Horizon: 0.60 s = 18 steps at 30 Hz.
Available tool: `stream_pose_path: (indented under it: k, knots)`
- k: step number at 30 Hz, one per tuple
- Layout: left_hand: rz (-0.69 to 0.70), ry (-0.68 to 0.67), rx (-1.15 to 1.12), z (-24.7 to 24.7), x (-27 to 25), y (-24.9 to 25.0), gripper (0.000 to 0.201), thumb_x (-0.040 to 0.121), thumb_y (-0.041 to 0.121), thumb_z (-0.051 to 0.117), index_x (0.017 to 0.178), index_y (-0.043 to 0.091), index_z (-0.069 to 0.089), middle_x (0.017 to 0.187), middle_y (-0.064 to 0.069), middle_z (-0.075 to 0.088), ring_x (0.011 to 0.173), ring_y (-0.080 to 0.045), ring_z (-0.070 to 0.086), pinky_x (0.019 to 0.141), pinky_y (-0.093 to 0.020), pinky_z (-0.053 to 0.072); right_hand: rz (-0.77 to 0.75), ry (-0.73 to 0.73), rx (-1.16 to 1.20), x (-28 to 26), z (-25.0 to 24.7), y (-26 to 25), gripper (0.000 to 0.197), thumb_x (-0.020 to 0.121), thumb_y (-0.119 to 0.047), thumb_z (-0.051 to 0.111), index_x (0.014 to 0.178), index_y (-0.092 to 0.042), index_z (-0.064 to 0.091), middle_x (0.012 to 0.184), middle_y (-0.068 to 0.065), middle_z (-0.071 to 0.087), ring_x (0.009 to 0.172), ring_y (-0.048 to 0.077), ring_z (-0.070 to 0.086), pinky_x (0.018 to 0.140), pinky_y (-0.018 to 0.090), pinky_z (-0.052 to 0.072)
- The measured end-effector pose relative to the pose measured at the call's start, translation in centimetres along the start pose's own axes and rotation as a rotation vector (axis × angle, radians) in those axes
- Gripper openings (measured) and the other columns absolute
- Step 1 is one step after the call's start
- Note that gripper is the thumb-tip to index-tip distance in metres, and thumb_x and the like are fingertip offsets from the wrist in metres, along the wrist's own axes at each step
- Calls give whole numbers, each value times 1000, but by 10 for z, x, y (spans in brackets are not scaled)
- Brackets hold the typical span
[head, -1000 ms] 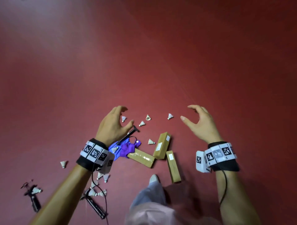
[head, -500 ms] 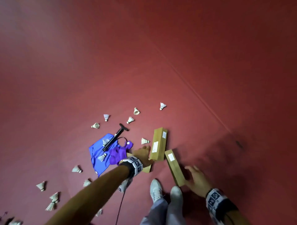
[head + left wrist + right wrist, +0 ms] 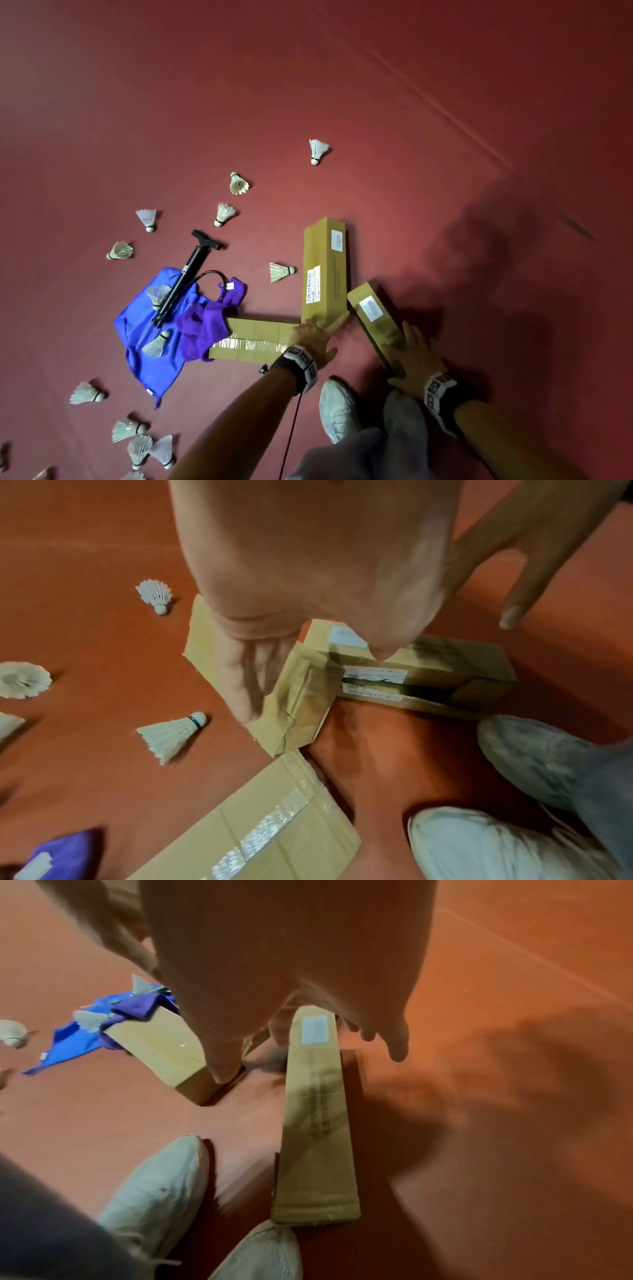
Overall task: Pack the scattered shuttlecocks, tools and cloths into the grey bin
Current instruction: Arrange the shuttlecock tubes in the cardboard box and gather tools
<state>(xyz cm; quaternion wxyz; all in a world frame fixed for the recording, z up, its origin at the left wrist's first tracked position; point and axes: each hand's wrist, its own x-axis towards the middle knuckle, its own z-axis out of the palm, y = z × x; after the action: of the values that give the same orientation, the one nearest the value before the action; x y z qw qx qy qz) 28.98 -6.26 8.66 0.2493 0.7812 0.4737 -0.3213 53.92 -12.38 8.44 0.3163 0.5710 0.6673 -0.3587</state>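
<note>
Several white shuttlecocks (image 3: 281,271) lie scattered on the red floor. A black hand pump (image 3: 190,274) rests across a blue cloth (image 3: 144,342), with a purple cloth (image 3: 205,325) beside it. Three brown cardboard boxes lie near my feet. My left hand (image 3: 317,337) touches the near end of the large box (image 3: 325,270), its fingers (image 3: 246,685) laid straight on the top and the thumb spread. My right hand (image 3: 411,353) lies over the near part of the narrow box (image 3: 373,315), with its fingers (image 3: 397,1042) hanging past the box's right edge. No grey bin is in view.
A third box (image 3: 253,339) with clear tape lies flat, one end under the purple cloth. My white shoes (image 3: 337,411) stand just behind the boxes. More shuttlecocks (image 3: 137,442) cluster at the lower left. Bare red floor stretches ahead and to the right.
Both hands have come down to the boxes. The left hand went from the flat box to the large box's near end, and the right hand settled on the narrow box.
</note>
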Motion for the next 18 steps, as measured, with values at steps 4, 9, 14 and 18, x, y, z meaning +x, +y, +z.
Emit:
stream_pose_path:
  k: [4,9,14,18]
  knots:
    - [-216,121,-94,22,53,-1,115,77,94,32,151,38,-36,140,-29,45,98,-38,64,71,-41,52,58,84,-2,51,31,-3,133,69,-73,75,158,-41,-19,166,21,-18,152,43,13,119,61,25]
    - [-385,105,-477,36,82,-7,146,68,89,60,157,14,-28,136,-21,48,107,-37,65,87,-46,56,148,173,216,90,56,-6,150,70,-52,84,147,-36,-43,154,19,26,126,38,54,99,49,52]
    - [-392,47,-781,29,71,-21,91,91,52,65,160,14,18,127,-20,65,109,-40,67,85,-38,55,170,246,492,70,52,-4,130,75,-29,69,151,-34,-36,140,14,41,117,40,59,95,49,53]
    - [-348,-28,-815,-6,26,-12,62,94,4,51,152,19,37,121,-13,73,113,-34,69,94,-43,58,252,279,709,23,23,-3,132,74,-25,78,159,-23,-24,153,18,36,127,39,55,101,43,50]
